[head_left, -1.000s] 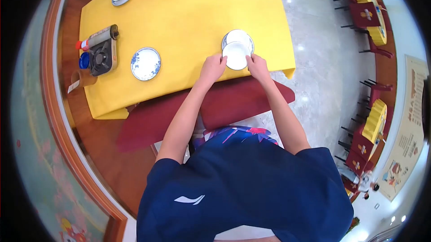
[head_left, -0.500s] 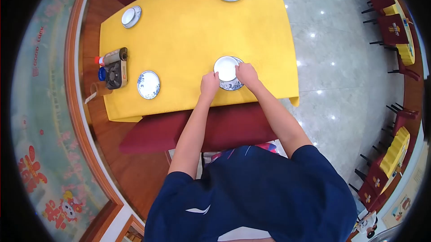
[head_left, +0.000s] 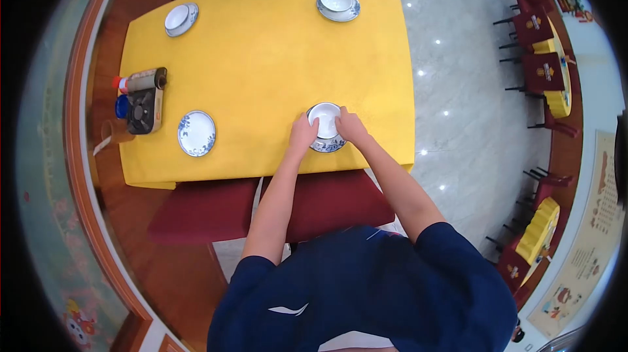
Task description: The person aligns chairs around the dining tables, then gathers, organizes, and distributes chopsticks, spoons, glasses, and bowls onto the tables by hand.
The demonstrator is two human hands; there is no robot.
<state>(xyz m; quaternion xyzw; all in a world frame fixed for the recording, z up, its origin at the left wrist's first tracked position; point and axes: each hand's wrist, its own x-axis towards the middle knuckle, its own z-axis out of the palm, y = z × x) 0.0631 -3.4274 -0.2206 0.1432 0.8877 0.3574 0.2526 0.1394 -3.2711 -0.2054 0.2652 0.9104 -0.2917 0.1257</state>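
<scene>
A white bowl (head_left: 326, 120) sits on a blue-patterned plate (head_left: 327, 145) near the front edge of the yellow-covered table. My left hand (head_left: 303, 134) pinches the bowl's left rim, its thumb at the inside edge. On the opposite side, my right hand (head_left: 352, 126) grips the right rim in the same way. The fingers behind the bowl are partly hidden. Part of the plate's patterned border shows below the bowl, between my wrists.
A matching plate (head_left: 197, 134) lies to the left. Bowls on plates stand at the far left (head_left: 176, 17) and far right (head_left: 336, 0). A portable gas stove (head_left: 144, 110) and a canister (head_left: 141, 81) are by the wall. Maroon seats (head_left: 327, 208) line the near side.
The view has shifted, so the table appears lower and farther left. The bowl now sits nearer the middle of its plate, still between both hands.
</scene>
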